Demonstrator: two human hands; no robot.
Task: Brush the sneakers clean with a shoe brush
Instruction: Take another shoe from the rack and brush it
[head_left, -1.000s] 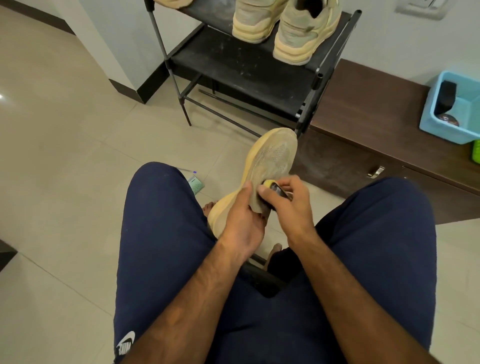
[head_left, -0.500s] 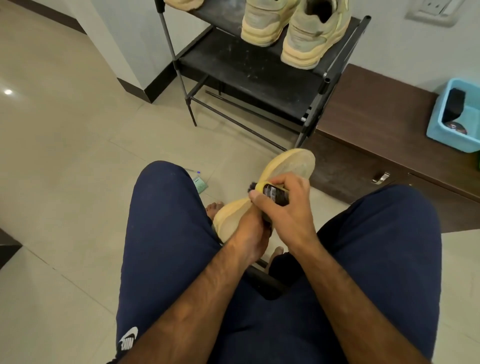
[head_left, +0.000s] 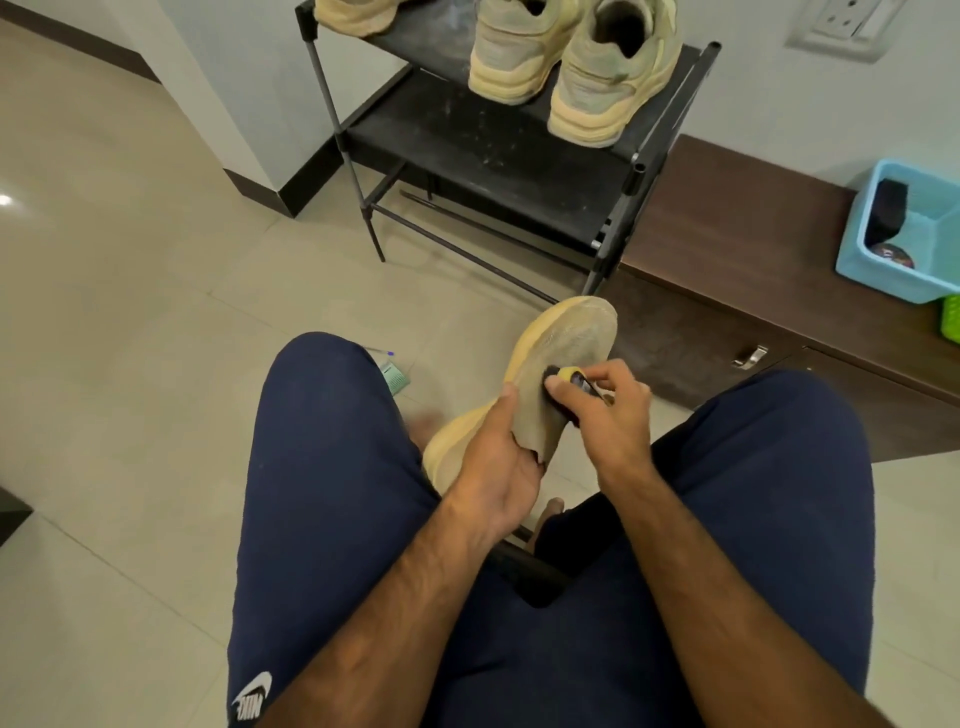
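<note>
A beige sneaker (head_left: 569, 340) is held between my knees, sole turned toward me and toe pointing up. My left hand (head_left: 498, 467) grips it at the heel end, thumb lying along the sole's edge. My right hand (head_left: 608, 415) holds a small shoe brush (head_left: 563, 379) with a yellow and black body, its dark bristles pressed against the middle of the sole. Two more beige sneakers (head_left: 566, 62) stand on the top shelf of the black shoe rack (head_left: 519, 156).
A brown low cabinet (head_left: 753, 260) runs along the wall on the right, carrying a light blue tub (head_left: 852, 249) with dark items inside. A pen and a small green packet (head_left: 395, 376) lie on the tiled floor beside my left knee.
The brush has slid back and forth over the sole, ending at its middle. The shoe has tilted so more of its sole faces me again, and my view has shifted slightly.
</note>
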